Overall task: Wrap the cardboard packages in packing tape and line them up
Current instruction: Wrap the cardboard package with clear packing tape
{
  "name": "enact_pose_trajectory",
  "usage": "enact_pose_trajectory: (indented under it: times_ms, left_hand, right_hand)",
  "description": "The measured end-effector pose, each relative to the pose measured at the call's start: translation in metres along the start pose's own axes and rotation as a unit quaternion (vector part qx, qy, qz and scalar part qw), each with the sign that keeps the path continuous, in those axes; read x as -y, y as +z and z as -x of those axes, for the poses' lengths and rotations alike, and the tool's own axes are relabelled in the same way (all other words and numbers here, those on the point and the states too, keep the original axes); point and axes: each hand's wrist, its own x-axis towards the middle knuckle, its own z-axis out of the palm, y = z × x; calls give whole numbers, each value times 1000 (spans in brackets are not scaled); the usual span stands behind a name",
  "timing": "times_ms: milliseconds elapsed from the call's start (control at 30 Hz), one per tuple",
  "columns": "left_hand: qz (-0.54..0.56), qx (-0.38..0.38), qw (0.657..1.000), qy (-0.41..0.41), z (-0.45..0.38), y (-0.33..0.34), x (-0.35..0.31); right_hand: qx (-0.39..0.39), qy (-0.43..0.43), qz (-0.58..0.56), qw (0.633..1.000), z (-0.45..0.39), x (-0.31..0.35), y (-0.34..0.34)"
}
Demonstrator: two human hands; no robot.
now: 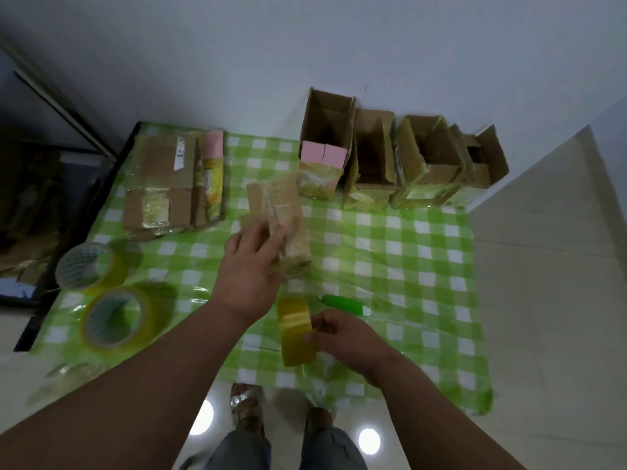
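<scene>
The surface (407, 259) is covered by a green and white checked cloth. Beyond the hands, on the right, a row of open cardboard boxes (400, 157) is seen against the wall, standing side by side and touching; the leftmost one shows pink flaps. Beyond the left hand, further to the left, a stack of flat taped packages (163, 188) is laid, with a narrower pink-ended package (212, 171) just beside it.

Left of the left forearm, two large tape rolls (117, 317) are placed near each other on the cloth.

In the middle, a small cardboard package (276, 215), already shiny with tape, is held by the left hand (249, 269); the fingers are curled on its near end, and it is tilted. Whether it touches the cloth cannot be told.

Nearer to the person, a yellow tape roll (296, 332) is gripped on edge by the right hand (342, 337), the thumb being pressed on its outer face.

Just beyond the right hand, a small green cutter (344, 305) is lying on the cloth.
</scene>
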Motion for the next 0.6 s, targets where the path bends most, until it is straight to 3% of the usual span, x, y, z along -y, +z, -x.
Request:
enact_pose_trajectory:
  times_ms: [100,167,233,333,433,500,600]
  left_hand:
    - [100,-85,985,-112,13,5,-8]
    - [175,-102,958,-202,20,7,-13]
    - [238,-45,927,-285,30,8,-18]
    - [337,52,876,-341,45,15,-20]
    - [449,72,803,-385,52,19,-22]
    - [482,71,776,-401,53,20,-24]
    - [514,73,751,-409,53,21,-27]
  right_hand:
    - [11,-5,17,1000,-2,-1,-7]
    - [24,-4,10,1000,-3,-4,-12]
    - [32,-6,2,999,-5,-6,-18]
    - [-1,-28,30,999,-12,-13,-24]
    - [-105,-58,161,980,-26,-22,-31]
    - [-159,-58,282,944,-34,-28,-36]
    - [-169,-33,433,885,-42,-38,-39]
